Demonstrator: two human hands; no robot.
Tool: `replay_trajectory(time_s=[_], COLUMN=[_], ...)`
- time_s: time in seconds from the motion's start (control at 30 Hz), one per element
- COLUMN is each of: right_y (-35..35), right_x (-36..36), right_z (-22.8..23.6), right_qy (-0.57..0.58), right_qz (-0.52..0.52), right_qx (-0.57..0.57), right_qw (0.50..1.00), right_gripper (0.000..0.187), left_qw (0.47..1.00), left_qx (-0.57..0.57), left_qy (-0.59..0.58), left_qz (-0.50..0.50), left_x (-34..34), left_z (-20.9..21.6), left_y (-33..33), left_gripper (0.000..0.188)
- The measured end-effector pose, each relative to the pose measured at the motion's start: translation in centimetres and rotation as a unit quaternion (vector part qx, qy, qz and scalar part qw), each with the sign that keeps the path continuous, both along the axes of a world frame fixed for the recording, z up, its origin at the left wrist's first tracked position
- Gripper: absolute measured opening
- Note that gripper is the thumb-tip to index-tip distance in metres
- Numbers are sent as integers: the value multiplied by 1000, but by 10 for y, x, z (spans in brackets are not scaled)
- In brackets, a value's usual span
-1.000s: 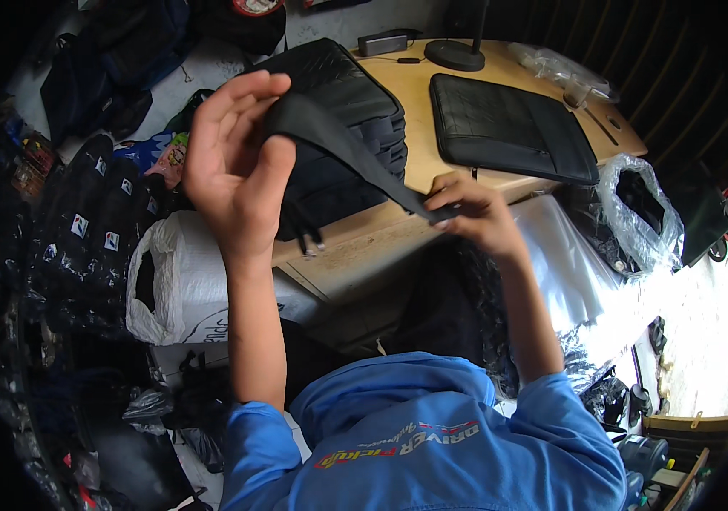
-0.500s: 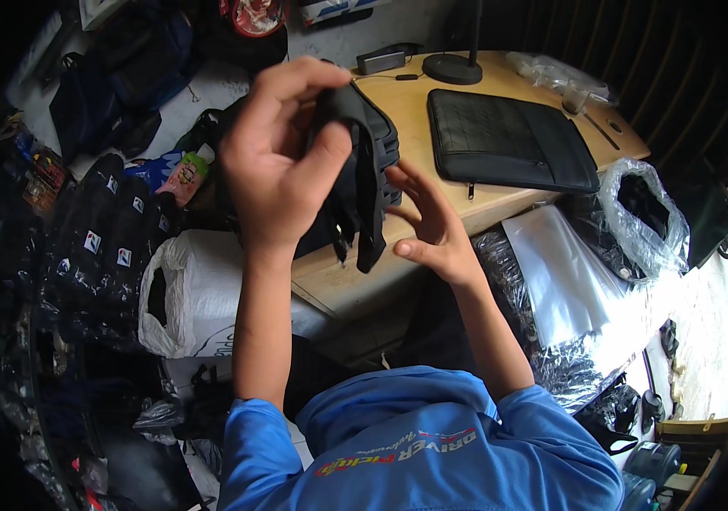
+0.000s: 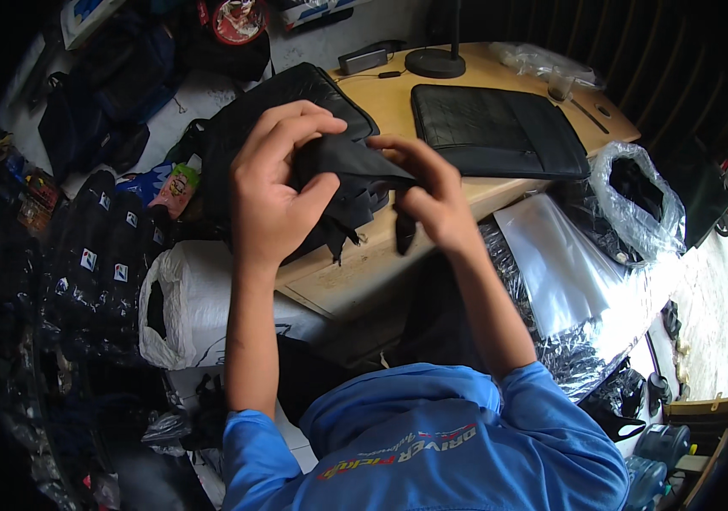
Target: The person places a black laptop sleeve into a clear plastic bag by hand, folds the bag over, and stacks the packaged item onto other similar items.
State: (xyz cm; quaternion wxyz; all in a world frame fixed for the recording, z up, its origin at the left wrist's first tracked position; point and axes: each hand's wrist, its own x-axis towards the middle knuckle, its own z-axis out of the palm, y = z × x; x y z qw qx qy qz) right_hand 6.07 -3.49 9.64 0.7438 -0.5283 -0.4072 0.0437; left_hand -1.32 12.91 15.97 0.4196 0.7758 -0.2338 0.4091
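My blue shirt (image 3: 432, 443) is at six o'clock, closest to me, and both my arms reach up from it. My left hand (image 3: 274, 192) is closed around a bunched-up piece of black cloth (image 3: 351, 166), with my fingers curled over the top and my thumb pressing from below. My right hand (image 3: 432, 200) pinches the same cloth at its right end, at about three o'clock from my left hand. The cloth sits up in the air between my hands, above the near edge of the wooden table (image 3: 398, 102). Little loose ends hang down from it. I think the cloth could slip, because it is soft and folded up and my right hand only has a small pinch on it. If it falls, it might drop past the table edge, down by the white sack (image 3: 202, 307) at eight o'clock or the shiny plastic bags (image 3: 568, 281) at four o'clock. The hanging ends could also catch on the stack of black bags (image 3: 296, 98) just behind my left hand. Farther off, at one o'clock, a flat black case (image 3: 496, 128) lies on the table, and a round black lamp base (image 3: 434, 61) stands at twelve o'clock.
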Motion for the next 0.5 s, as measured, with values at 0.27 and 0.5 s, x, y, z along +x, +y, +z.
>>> replay_trajectory(time_s=[0.27, 0.5], right_y=[-44, -79], right_x=[29, 37], right_z=[58, 75], right_qy=[-279, -331], right_qz=[-124, -93], right_qx=[-161, -287], right_qw=[939, 894], right_gripper=[45, 48], left_qw=[987, 991], left_qx=[76, 90], left_qy=[139, 96], left_qz=[40, 34], left_x=[-16, -19], left_z=[-16, -13], left_y=[7, 4], left_gripper=[47, 50])
